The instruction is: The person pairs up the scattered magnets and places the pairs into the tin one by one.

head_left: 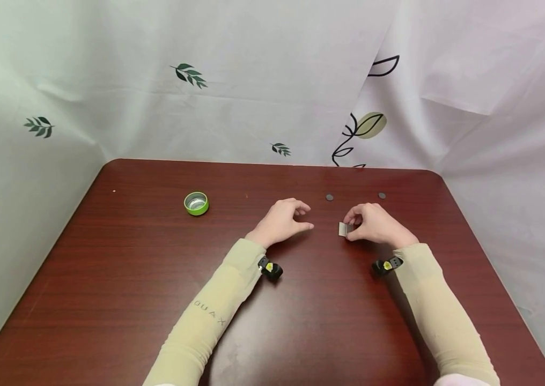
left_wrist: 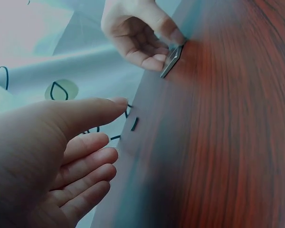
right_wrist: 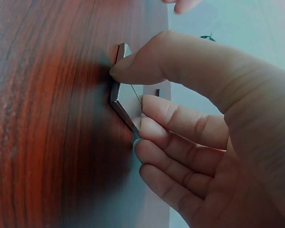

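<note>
My right hand (head_left: 377,223) pinches a small silver metal piece (head_left: 342,229) between thumb and fingers, low at the right of the table. In the right wrist view the piece (right_wrist: 129,102) has flat faces meeting at a crease; the thumb presses one edge and the fingertips lie at the far side. To its left, my left hand (head_left: 279,221) hovers over the table, fingers relaxed and thumb apart. Nothing is between them in the left wrist view, where the left palm (left_wrist: 47,156) shows. Two small dark discs, the nearer one (head_left: 329,197) and another (head_left: 382,195), lie beyond the hands.
A round green tin (head_left: 197,203) with a silvery inside stands at the back left of the reddish-brown wooden table (head_left: 108,279). White leaf-printed cloth (head_left: 253,80) hangs behind and along both sides. Each wrist carries a small black camera.
</note>
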A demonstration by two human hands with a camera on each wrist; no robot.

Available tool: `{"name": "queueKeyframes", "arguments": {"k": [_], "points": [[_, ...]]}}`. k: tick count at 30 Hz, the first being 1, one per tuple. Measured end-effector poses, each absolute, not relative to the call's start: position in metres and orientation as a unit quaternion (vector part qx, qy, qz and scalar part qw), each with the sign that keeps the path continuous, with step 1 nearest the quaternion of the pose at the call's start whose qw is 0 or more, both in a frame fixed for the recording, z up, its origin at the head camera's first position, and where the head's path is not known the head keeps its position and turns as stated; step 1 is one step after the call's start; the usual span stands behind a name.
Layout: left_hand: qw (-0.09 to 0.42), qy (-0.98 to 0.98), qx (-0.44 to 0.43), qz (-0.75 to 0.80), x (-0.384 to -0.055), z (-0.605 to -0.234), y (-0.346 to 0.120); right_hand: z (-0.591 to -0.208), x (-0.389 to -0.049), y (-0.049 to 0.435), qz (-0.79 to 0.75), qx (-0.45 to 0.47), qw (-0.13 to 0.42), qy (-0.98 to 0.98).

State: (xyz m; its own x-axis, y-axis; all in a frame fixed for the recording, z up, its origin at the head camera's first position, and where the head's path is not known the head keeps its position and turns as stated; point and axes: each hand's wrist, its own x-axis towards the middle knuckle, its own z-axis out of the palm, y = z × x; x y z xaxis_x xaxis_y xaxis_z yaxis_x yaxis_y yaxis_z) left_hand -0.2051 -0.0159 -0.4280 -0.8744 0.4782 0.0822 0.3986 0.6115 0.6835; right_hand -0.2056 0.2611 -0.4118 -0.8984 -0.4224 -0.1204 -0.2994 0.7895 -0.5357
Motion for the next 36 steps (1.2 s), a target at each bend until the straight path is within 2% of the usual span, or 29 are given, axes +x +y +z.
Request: {"name": "queueKeyframes", "arguments": {"k": [36], "points": [[0.011,0.910,0.196,0.365,-0.191,-0.425,-0.098,-0.415,-0.207,0.259,-0.264,-0.190,0.126,0.937]]}}
